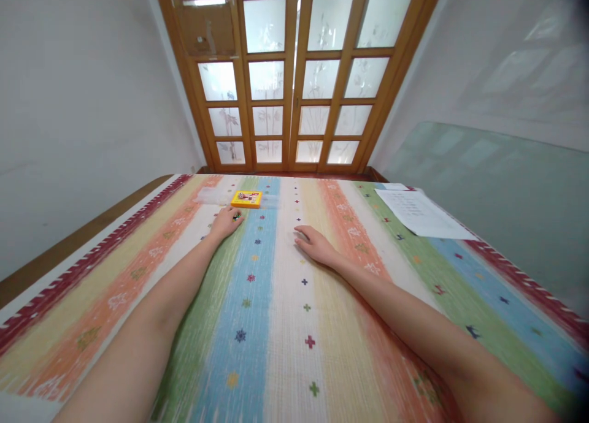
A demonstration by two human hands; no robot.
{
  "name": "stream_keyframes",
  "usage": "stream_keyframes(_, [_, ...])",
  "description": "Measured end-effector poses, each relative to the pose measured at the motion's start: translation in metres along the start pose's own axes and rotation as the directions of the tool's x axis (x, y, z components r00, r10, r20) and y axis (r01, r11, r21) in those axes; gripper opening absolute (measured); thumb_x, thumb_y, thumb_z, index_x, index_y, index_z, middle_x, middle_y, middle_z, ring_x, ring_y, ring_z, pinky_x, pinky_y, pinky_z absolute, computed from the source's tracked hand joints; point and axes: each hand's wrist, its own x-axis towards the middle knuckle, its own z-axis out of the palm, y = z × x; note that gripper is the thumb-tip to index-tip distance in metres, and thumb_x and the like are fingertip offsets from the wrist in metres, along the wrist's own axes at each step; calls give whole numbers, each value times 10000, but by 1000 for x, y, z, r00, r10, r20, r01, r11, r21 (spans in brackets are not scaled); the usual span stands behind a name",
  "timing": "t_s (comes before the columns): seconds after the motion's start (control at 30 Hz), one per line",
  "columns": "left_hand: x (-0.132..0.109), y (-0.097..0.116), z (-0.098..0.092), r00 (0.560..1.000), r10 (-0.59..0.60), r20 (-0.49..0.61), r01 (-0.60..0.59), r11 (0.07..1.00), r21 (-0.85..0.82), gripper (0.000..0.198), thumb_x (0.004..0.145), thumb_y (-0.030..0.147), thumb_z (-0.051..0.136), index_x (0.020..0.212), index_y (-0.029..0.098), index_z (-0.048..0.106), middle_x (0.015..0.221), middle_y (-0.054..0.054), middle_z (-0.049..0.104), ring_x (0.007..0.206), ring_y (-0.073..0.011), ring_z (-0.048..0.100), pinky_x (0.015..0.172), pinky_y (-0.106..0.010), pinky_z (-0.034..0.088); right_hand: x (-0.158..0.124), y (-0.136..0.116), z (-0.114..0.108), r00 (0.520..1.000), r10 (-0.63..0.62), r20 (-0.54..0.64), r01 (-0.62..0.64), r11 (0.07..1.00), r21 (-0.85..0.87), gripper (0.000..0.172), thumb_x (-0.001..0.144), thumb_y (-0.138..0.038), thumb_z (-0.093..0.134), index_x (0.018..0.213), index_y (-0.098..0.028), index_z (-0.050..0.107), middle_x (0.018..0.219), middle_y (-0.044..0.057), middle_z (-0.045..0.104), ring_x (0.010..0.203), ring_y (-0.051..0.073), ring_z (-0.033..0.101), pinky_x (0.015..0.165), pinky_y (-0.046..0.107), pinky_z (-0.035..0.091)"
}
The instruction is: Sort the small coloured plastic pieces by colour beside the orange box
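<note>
A: Yellow box (246,198) lay flat on the striped cloth (276,325), far end, on the blue stripe. It was the landmark here.

B: Left of the box?

A: Clear plastic piece (210,195) just beside the box, on the orange and cream stripes. Too faint to tell more.

B: Left hand?

A: Left hand (225,222) sat just in front of the box, slightly to its left, palm down on the cloth. Fingers curled in, fingertips on something small and dark (236,215). Too small to identify. Couldn't tell if it was pinched or just touched. Hand was close to the box but not touching it.

B: Right hand?

A: Right hand (315,245) was right of the box and nearer the person, well apart from it. Flat on the cloth, palm down, fingers loosely together, holding nothing.

B: Further right?

A: White printed sheets (421,213), far right of the box, over the green stripe near the cloth's edge.
</note>
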Motion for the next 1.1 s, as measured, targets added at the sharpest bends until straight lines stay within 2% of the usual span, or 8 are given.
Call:
stream_keyframes(0.17, [4, 2, -1, 1000, -14, -14, 15, 999, 47, 209, 964, 352, 552, 1026, 244, 719, 1162, -118, 674, 1156, -315, 606, 1044, -457, 496, -18, -8, -1, 995, -96, 29, 99, 986, -130, 435, 1009, -364, 568, 1409, -207, 636, 1534, 132, 563, 1427, 255, 506, 1205, 416, 371])
stream_keyframes(0.37, [3, 9, -8, 995, -95, -23, 96, 993, 73, 184, 937, 277, 546, 1013, 224, 706, 1148, -126, 676, 1149, -311, 599, 1023, -447, 502, -22, -17, -5, 995, -87, 46, 95, 974, -207, 421, 1022, -368, 551, 1410, -232, 645, 1531, 127, 561, 1420, 256, 504, 1196, 421, 370])
stream_keyframes(0.47, [-4, 18, -12, 997, -57, -55, 61, 996, 71, 206, 952, 254, 516, 1030, 217, 704, 1158, -142, 669, 1160, -324, 599, 1045, -473, 497, -22, -20, -7, 995, -93, 46, 101, 971, -215, 411, 1021, -363, 555, 1397, -228, 653, 1508, 131, 577, 1399, 257, 521, 1184, 421, 378])
stream_keyframes(0.6, [-23, 49, -5, 984, 158, -88, -159, 987, -4, 224, 974, 283, 525, 1084, 229, 713, 1282, -144, 642, 1262, -335, 569, 1141, -508, 449, -23, -23, -8, 993, -114, 27, 117, 964, -239, 379, 1031, -345, 534, 1357, -209, 672, 1437, 132, 624, 1343, 249, 557, 1160, 392, 394])
stream_keyframes(0.7, [-41, 86, 8, 955, 298, -5, -297, 953, -58, 236, 1003, 325, 514, 1112, 262, 714, 1307, -111, 650, 1293, -311, 573, 1168, -487, 440, -24, -29, -9, 994, -107, 23, 109, 960, -259, 362, 1034, -328, 523, 1330, -196, 684, 1393, 124, 650, 1301, 245, 579, 1147, 378, 398])
stream_keyframes(0.77, [-54, 111, 17, 936, 347, 64, -341, 936, -83, 275, 1013, 351, 511, 1196, 266, 697, 1283, -105, 670, 1290, -296, 586, 1161, -466, 451, -24, -35, -11, 996, -83, 31, 89, 959, -269, 358, 1035, -323, 525, 1326, -193, 687, 1398, 120, 652, 1305, 245, 576, 1152, 377, 389])
stream_keyframes(0.9, [-75, 141, 28, 952, 299, 69, -298, 954, -34, 429, 1007, 386, 521, 1383, 211, 628, 1478, -176, 582, 1391, -345, 528, 1210, -529, 390, -29, -43, -14, 999, -14, 44, 26, 959, -283, 357, 1049, -300, 499, 1330, -191, 690, 1397, 122, 659, 1326, 244, 564, 1164, 379, 375])
stream_keyframes(1.1, [-98, 141, 25, 948, 255, 191, -259, 966, -7, 595, 1023, 518, 485, 1554, 251, 508, 1671, -169, 408, 1552, -433, 343, 1243, -681, 252, -50, -35, -15, 1000, -26, 6, 27, 959, -283, 401, 1064, -327, 488, 1396, -176, 656, 1425, 126, 646, 1331, 240, 564, 1176, 377, 377])
